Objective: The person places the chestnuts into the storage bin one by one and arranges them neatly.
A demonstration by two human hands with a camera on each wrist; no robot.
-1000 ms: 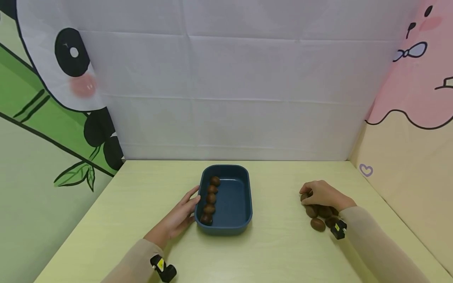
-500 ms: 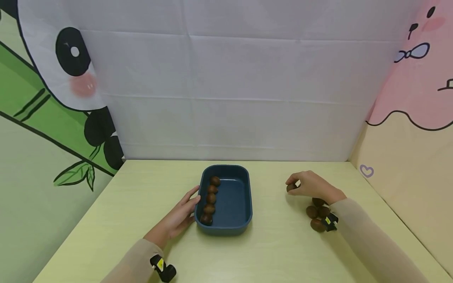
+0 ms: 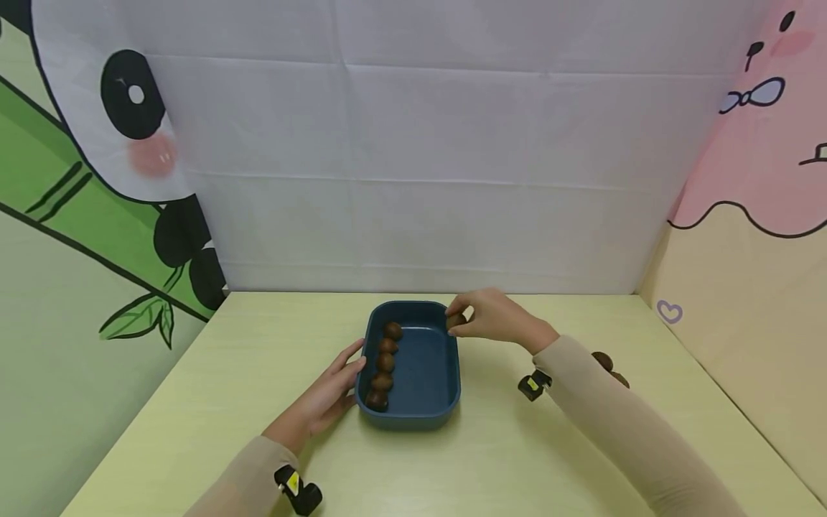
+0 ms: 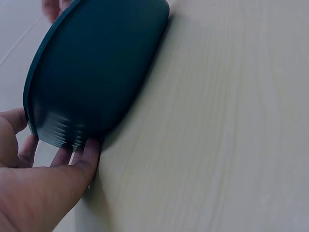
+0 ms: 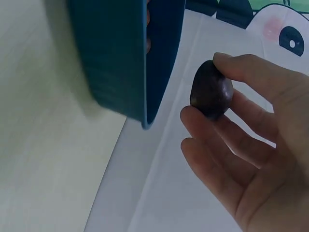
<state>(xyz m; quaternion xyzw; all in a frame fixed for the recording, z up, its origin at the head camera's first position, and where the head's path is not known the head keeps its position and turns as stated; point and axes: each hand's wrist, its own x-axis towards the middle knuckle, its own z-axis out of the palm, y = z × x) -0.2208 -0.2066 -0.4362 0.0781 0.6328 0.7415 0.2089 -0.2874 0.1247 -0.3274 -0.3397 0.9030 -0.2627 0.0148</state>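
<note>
A brown nut (image 5: pixel 211 92) is up in the air at the far right corner of the tray (image 3: pixel 413 422), pinched between the thumb and fingertips of the right hand (image 3: pixel 494 316). The right wrist view shows a gap between this nut and the tray's rim; whether it is already over the inside, I cannot tell. The tray is blue, with rounded corners, and stands with its long sides running near to far. Inside, along its left wall, five nuts form a row (image 3: pixel 385 362) from the near end to the far part, each close to the next; the nearest looks darkest. The left hand (image 3: pixel 326 395) touches the outside of the tray's left wall, its fingers spread along it and fairly straight. Well to the right of the tray, loose nuts (image 3: pixel 602 360) show just beyond the right sleeve (image 3: pixel 620 416), which hides part of that spot, so their count is unclear. Both sleeves are beige; a small black camera (image 3: pixel 535 385) sits at the right wrist and a second camera (image 3: pixel 298 491) at the left. All this is on a pale yellow table (image 3: pixel 504 459). At its far edge rises a creased white sheet (image 3: pixel 413 179); a panda drawing (image 3: pixel 77 72) is on the left and a pink figure (image 3: pixel 730 165) on the right, above a purple heart (image 3: pixel 669 311).
</note>
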